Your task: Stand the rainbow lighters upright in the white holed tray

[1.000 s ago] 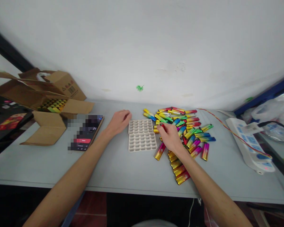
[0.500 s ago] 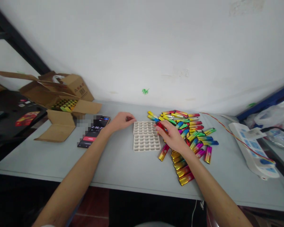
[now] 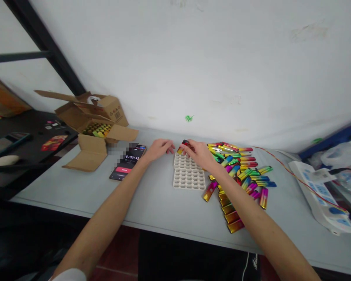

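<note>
1. Pinching one red-and-gold lighter in the fingers of the right hand. Gripping it near the dark top end, probably so the gold end can point down free of the fingers.
2. Holding it tilted over the far-left corner of the pale tray. Can't tell whether touching a cell or just above.
3. Gripping nothing visible with the left hand: fingers loosely curled, just beside that same corner. Looks like a handy spot for steadying; can't confirm any contact.
4. Got the tray flat on the desk, roughly in front of the body, likely for short reach from both sides. Shows two adjoining blocks of cells, far one slightly offset; can't tell if one piece or two.
5. Got the other lighters heaped right of the tray at mixed angles. Probably put there to suit the right hand.
6. Lined some up side by side at the near end of the heap, partly hidden by the right forearm. Looks deliberate, not spilled.
7. Set the phone off left, screen up, digits facing the viewer; presumably for glancing at.
8. Parked an open cardboard box farther left, and the power strip far right; likely out of elbow range.
</note>
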Action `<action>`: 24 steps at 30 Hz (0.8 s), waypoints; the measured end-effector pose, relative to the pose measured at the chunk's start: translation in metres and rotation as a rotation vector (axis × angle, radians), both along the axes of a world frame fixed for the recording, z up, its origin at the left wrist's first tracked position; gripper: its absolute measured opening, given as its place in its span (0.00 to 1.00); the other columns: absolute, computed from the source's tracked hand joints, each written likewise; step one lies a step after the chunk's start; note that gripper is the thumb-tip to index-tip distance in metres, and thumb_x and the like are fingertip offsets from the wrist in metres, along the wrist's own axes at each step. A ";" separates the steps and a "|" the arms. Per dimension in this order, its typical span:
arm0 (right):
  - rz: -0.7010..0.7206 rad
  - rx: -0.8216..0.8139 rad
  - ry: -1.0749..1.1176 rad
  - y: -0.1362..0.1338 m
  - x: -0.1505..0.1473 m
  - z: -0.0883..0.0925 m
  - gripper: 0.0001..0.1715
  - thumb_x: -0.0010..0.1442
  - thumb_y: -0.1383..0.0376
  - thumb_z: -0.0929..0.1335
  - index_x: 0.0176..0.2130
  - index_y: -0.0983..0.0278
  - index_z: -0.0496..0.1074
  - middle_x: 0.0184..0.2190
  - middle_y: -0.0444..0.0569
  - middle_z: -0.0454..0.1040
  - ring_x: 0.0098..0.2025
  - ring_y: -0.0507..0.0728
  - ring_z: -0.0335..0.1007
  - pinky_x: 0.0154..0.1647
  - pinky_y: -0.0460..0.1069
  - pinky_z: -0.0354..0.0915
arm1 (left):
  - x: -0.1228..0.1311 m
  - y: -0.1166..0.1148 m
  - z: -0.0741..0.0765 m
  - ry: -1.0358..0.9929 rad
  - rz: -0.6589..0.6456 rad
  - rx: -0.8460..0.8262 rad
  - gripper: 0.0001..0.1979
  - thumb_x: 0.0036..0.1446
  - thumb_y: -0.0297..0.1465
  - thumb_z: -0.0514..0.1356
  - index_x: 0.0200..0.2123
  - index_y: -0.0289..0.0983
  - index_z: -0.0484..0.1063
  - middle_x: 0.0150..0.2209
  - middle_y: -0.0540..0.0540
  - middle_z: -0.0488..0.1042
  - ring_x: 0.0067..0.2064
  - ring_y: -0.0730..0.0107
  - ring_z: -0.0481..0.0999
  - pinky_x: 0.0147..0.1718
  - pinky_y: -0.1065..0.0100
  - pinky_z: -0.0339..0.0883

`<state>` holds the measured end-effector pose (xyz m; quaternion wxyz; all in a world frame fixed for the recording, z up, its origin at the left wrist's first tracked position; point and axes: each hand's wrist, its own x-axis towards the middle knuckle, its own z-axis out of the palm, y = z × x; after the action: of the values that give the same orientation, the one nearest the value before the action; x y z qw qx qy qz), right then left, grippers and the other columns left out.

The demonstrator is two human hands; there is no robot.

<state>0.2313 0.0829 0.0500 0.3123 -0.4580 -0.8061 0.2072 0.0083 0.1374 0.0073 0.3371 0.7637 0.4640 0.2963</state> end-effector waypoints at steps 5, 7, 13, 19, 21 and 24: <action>-0.033 -0.020 -0.126 0.015 -0.014 -0.015 0.16 0.76 0.58 0.64 0.36 0.62 0.71 0.30 0.49 0.82 0.31 0.56 0.77 0.37 0.48 0.63 | 0.009 -0.003 -0.008 -0.052 0.147 -0.007 0.32 0.71 0.46 0.42 0.31 0.34 0.78 0.27 0.41 0.82 0.27 0.65 0.78 0.33 0.66 0.72; -0.013 0.006 -0.189 0.017 -0.015 -0.015 0.17 0.76 0.57 0.64 0.37 0.63 0.72 0.30 0.50 0.82 0.32 0.57 0.77 0.37 0.48 0.62 | 0.013 -0.004 -0.009 -0.047 0.180 0.005 0.31 0.71 0.46 0.43 0.30 0.35 0.78 0.26 0.42 0.82 0.28 0.64 0.78 0.36 0.65 0.72; 0.081 0.037 -0.214 0.016 -0.013 -0.009 0.17 0.76 0.57 0.64 0.37 0.63 0.72 0.28 0.47 0.80 0.32 0.55 0.76 0.36 0.47 0.60 | 0.017 -0.006 -0.008 -0.014 0.227 0.032 0.30 0.71 0.44 0.44 0.26 0.38 0.77 0.25 0.44 0.80 0.35 0.60 0.81 0.44 0.62 0.71; 0.113 0.026 -0.143 0.016 -0.013 -0.018 0.18 0.76 0.55 0.63 0.38 0.63 0.71 0.30 0.47 0.81 0.33 0.55 0.76 0.37 0.47 0.61 | 0.017 -0.006 -0.007 0.005 0.247 0.031 0.31 0.71 0.45 0.43 0.27 0.37 0.78 0.26 0.43 0.81 0.35 0.59 0.81 0.44 0.62 0.71; 0.125 0.040 -0.183 0.018 -0.011 -0.023 0.17 0.76 0.56 0.63 0.39 0.63 0.72 0.31 0.49 0.81 0.34 0.55 0.76 0.37 0.47 0.60 | 0.017 -0.006 -0.008 0.005 0.246 0.030 0.32 0.71 0.46 0.43 0.27 0.37 0.78 0.26 0.44 0.80 0.34 0.60 0.81 0.44 0.62 0.71; 0.135 0.096 -0.264 0.022 -0.008 -0.027 0.16 0.76 0.56 0.64 0.42 0.65 0.73 0.34 0.51 0.80 0.36 0.56 0.75 0.38 0.48 0.60 | 0.017 -0.006 -0.009 0.007 0.236 0.026 0.32 0.71 0.46 0.42 0.27 0.37 0.78 0.25 0.44 0.80 0.33 0.61 0.80 0.43 0.63 0.71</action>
<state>0.2235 0.1051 0.0228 0.2104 -0.4106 -0.8781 0.1268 0.0252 0.1312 -0.0013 0.2882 0.7090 0.5481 0.3374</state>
